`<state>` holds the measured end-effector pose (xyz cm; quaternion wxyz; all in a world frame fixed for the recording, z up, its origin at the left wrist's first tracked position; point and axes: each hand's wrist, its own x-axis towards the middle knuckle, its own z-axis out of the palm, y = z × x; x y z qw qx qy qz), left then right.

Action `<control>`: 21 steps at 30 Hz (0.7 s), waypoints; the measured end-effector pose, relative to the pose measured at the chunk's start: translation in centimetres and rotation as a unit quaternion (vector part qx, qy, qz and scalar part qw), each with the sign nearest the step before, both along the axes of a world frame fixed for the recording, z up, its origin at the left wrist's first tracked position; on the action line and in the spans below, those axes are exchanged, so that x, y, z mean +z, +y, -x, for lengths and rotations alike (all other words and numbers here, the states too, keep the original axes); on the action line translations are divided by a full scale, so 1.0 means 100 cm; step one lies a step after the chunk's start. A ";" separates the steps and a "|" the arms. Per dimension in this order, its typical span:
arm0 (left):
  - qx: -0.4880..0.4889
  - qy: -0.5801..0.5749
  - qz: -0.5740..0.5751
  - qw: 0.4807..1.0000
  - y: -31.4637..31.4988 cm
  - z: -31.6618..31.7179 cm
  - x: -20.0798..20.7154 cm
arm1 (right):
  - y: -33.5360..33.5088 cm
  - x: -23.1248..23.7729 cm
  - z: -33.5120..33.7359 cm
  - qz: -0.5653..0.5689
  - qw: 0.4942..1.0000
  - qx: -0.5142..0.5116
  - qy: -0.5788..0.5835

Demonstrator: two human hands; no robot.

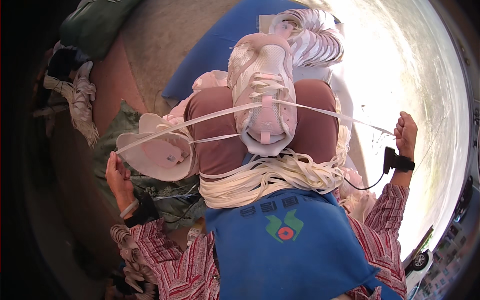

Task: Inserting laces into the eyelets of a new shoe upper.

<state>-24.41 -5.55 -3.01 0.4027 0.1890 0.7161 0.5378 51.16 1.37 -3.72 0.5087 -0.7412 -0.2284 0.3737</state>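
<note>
**Flat cream fabric shoelace (230, 111) stretched out to both sides of a shoe**

Taking the middle of the view as the clock's centre, the left hand (119, 177) is near 9 o'clock, thumb and finger pinching one end of the lace. The right hand (406, 132), at 3 o'clock, is curled into a loose fist around the other end. Each wrist wears a black strap.

Between them, just above centre toward 12 o'clock, sits the pink-and-white mesh shoe (264, 70), wedged between two knees in brown trousers (215, 127), its toe pointing to 12 and its opening to 6. The lace leaves it on both sides of the pink tongue.

Close below the shoe, toward 6 o'clock, a thick bundle of flat cream laces (270, 181) lies across the lap, above a blue cloth apron (285, 260) with a green-and-red emblem.

Toward 9 o'clock rests a white-and-pink shoe upper (165, 152). At 1 o'clock, pale curved shoe pieces (320, 45) are stacked beside a blue sheet (210, 55). A dark green sack (95, 27) lies at 10 o'clock.
</note>
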 end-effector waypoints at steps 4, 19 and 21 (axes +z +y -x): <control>-0.034 -0.140 -0.106 0.984 0.026 -0.053 0.032 | 0.017 -0.015 0.075 0.001 0.948 0.225 -0.224; -0.421 0.298 -0.158 0.842 0.099 -0.268 0.031 | 0.027 0.042 0.277 -0.222 0.805 0.460 -0.302; -0.409 0.305 -0.184 0.840 0.102 -0.274 0.029 | 0.027 0.037 0.274 -0.233 0.795 0.461 -0.318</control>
